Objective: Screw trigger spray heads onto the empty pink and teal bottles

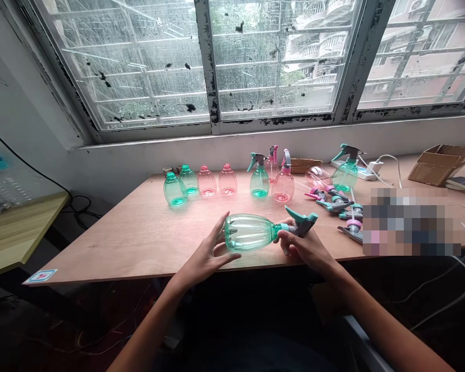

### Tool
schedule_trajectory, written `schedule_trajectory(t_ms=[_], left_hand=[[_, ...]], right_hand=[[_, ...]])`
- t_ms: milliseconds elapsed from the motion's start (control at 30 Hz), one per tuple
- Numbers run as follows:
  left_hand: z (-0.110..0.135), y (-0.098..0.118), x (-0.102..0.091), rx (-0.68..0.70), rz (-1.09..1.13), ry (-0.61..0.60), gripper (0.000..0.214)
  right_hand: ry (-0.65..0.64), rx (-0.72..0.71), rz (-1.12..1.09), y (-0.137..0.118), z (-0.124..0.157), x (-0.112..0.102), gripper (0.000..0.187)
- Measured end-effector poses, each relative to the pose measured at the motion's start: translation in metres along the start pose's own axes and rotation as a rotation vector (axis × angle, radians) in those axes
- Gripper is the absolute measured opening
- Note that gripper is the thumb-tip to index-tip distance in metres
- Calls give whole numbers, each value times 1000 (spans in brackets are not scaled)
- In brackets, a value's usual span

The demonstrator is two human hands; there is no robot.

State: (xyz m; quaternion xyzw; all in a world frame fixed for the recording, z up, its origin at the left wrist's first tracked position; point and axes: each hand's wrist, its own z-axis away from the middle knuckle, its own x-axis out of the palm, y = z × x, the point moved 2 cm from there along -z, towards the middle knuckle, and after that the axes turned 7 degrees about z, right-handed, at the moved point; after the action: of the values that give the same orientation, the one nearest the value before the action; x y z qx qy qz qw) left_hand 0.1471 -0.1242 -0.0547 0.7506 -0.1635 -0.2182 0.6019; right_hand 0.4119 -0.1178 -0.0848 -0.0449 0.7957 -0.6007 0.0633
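A clear green spray bottle (250,233) lies sideways in the air above the front of the table, its base to the left. My left hand (209,250) cups the base, thumb along the upper edge and fingers along the lower edge. At the neck, my right hand (300,245) is closed around the collar of the grey and teal spray head (304,222). Its trigger points up and away from my palm. The bottle looks empty. Some right-hand fingers are hidden behind the neck.
Headless green bottles (175,191) and pink bottles (207,182) stand at the back left. Bottles with spray heads, one green (259,181) and one pink (282,187), stand mid-back. Loose spray heads (335,201) lie right, near a cardboard box (436,164) and power strip (366,173).
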Motion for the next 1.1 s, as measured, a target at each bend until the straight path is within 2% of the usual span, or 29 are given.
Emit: schedule_trajectory(t_ms=[133, 300, 433, 533, 667, 733, 833, 933, 1100], left_hand=[[1, -1, 1, -27, 9, 28, 103], [1, 0, -1, -43, 27, 15, 82], [1, 2, 0, 0, 34, -7, 94], [1, 2, 1, -8, 52, -31, 94], [1, 1, 0, -22, 56, 40, 98], [0, 0, 0, -25, 23, 35, 96], [-2, -2, 0, 15, -53, 14, 94], [-3, -2, 0, 89, -115, 41, 91], [-2, 2, 3, 126, -82, 5, 93]], right_hand=[[22, 18, -43, 3, 0, 0, 38], [9, 30, -57, 0, 1, 1, 42], [-21, 19, -51, 1, 1, 1, 40], [-51, 31, -48, 2, 2, 1, 36], [-29, 39, -23, -1, 2, 3, 35], [-20, 44, -12, -2, 1, 3, 35], [-22, 44, -15, -2, 0, 3, 33], [-27, 51, -29, 1, -1, 2, 34], [-53, 57, -50, 2, -1, 2, 34]])
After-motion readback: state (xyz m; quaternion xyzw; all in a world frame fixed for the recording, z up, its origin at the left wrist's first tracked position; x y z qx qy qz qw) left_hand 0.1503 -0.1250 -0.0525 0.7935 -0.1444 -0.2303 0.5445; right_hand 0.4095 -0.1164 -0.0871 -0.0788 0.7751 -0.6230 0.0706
